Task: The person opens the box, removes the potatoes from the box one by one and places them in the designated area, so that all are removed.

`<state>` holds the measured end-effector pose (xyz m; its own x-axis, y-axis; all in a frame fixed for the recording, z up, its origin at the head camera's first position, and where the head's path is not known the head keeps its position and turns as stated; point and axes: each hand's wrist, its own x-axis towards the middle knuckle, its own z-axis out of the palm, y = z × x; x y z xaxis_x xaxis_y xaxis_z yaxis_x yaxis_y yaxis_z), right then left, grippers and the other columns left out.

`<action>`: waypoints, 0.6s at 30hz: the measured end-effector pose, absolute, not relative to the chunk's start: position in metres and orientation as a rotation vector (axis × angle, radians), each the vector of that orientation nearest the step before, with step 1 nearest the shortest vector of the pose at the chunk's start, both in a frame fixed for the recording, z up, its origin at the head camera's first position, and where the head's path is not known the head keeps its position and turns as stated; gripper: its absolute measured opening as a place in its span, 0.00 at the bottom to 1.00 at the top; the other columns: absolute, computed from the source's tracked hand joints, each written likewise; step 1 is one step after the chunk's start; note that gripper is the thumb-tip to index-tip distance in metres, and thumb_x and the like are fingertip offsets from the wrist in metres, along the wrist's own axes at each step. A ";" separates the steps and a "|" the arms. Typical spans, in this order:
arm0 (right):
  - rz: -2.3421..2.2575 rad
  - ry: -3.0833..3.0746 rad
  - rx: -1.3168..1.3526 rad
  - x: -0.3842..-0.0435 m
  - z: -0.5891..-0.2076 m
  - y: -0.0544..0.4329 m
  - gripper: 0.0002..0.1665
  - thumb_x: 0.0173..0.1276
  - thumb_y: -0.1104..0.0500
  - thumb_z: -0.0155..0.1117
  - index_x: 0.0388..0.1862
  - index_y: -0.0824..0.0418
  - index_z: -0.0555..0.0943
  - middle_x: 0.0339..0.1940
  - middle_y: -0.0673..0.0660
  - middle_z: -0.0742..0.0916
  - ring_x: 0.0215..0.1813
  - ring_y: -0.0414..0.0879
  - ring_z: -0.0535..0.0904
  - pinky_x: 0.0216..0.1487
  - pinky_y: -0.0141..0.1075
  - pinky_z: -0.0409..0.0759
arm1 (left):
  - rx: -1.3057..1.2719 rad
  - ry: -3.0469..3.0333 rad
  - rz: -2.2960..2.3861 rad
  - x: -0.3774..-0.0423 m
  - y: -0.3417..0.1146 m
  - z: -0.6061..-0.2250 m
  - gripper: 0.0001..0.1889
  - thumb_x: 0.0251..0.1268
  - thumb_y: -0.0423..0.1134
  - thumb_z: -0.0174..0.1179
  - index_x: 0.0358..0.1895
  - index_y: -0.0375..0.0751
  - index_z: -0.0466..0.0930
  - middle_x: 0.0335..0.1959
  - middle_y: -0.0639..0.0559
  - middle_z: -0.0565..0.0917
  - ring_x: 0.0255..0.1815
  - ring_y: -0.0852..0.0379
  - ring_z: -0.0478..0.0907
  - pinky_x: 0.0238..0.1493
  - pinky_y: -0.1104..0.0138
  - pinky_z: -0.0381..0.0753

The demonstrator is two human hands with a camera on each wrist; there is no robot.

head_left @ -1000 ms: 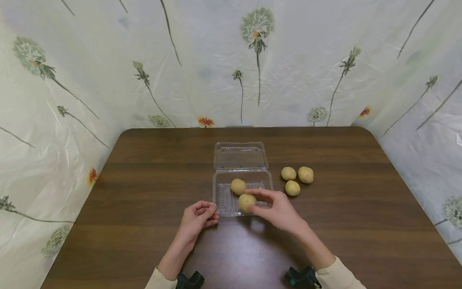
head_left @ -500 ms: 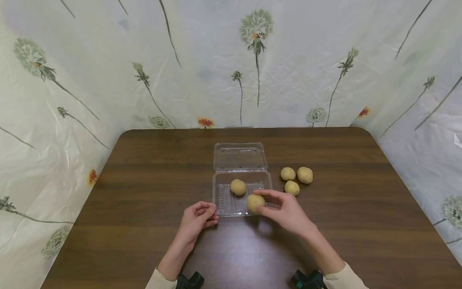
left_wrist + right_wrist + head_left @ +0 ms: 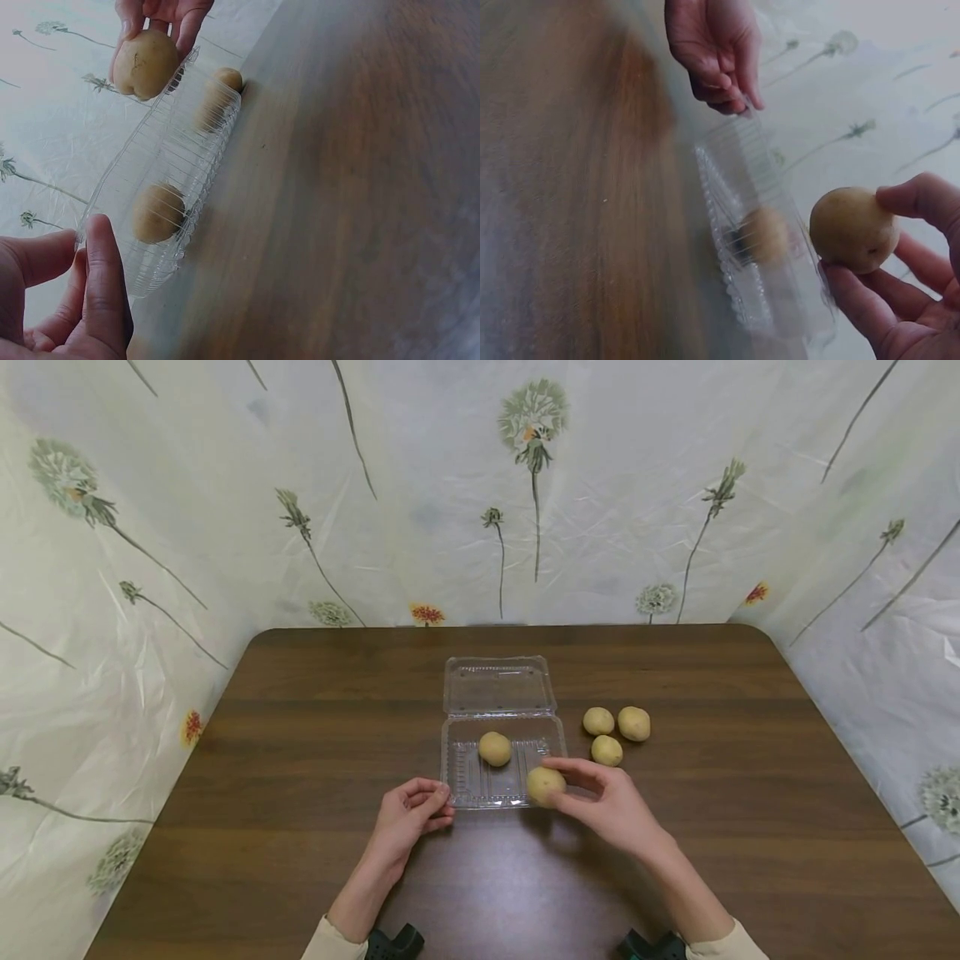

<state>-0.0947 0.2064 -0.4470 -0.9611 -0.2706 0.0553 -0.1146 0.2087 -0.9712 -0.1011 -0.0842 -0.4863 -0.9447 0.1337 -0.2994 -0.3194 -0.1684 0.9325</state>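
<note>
A clear plastic clamshell container [image 3: 480, 789] lies on the table, its lid [image 3: 498, 687] laid back on the far side. My left hand [image 3: 412, 814] pinches the container's front left rim between thumb and fingers, as the left wrist view shows closely. Between the thumb and fingertips of my right hand [image 3: 611, 806] is a round, pale yellow potato [image 3: 545, 787]. It is raised over the container's front right corner, and in the right wrist view this held potato [image 3: 853, 229] appears above the rim. Another potato [image 3: 495, 749] sits inside the base, toward the back.
To the right of the container, three more potatoes [image 3: 607, 751] lie grouped on the dark brown wooden table [image 3: 315, 735]. Flower-patterned sheeting [image 3: 420, 485] hangs around the table's back and sides. A black wrist device [image 3: 395, 942] sits by the left sleeve.
My right hand has moved right with its potato, from the middle of the container to its front right corner. The left hand stays on the rim.
</note>
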 end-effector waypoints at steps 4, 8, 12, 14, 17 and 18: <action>-1.863 2.351 -0.361 -0.093 -0.448 0.211 0.25 0.63 0.63 0.72 0.59 0.66 0.79 0.56 0.58 0.84 0.58 0.57 0.79 0.52 0.33 0.81 | -0.214 1.807 2.177 -0.103 -0.085 -0.488 0.15 0.66 0.37 0.65 0.46 0.26 0.77 0.33 0.41 0.83 0.32 0.54 0.83 0.40 0.63 0.86; -1.872 2.343 -0.339 -0.090 -0.446 0.214 0.25 0.63 0.63 0.72 0.59 0.65 0.79 0.55 0.59 0.84 0.59 0.57 0.78 0.51 0.33 0.81 | -0.220 1.808 2.170 -0.103 -0.085 -0.488 0.14 0.65 0.37 0.65 0.45 0.29 0.78 0.34 0.41 0.83 0.33 0.54 0.83 0.41 0.62 0.86; -1.873 2.337 -0.308 -0.087 -0.445 0.216 0.25 0.63 0.62 0.72 0.59 0.63 0.79 0.56 0.59 0.83 0.59 0.56 0.78 0.51 0.33 0.81 | -0.215 1.806 2.169 -0.103 -0.086 -0.487 0.14 0.65 0.37 0.65 0.45 0.29 0.78 0.34 0.42 0.83 0.33 0.54 0.83 0.41 0.62 0.86; -1.874 2.338 -0.295 -0.085 -0.444 0.218 0.25 0.63 0.61 0.72 0.59 0.63 0.79 0.56 0.60 0.83 0.59 0.54 0.78 0.51 0.33 0.81 | -0.203 1.805 2.171 -0.102 -0.086 -0.487 0.15 0.65 0.38 0.65 0.46 0.28 0.77 0.34 0.42 0.83 0.33 0.54 0.83 0.41 0.62 0.86; -1.871 2.352 -0.281 -0.083 -0.443 0.221 0.26 0.63 0.61 0.72 0.60 0.64 0.79 0.55 0.60 0.84 0.58 0.51 0.79 0.52 0.33 0.81 | -0.192 1.804 2.175 -0.102 -0.086 -0.488 0.15 0.65 0.38 0.65 0.46 0.28 0.77 0.34 0.41 0.83 0.32 0.54 0.83 0.40 0.63 0.86; -1.873 2.357 -0.281 -0.082 -0.443 0.222 0.26 0.63 0.61 0.72 0.60 0.64 0.79 0.55 0.60 0.84 0.58 0.50 0.79 0.52 0.33 0.80 | -0.191 1.805 2.176 -0.102 -0.086 -0.488 0.15 0.65 0.38 0.65 0.46 0.27 0.77 0.34 0.40 0.83 0.32 0.54 0.83 0.40 0.63 0.86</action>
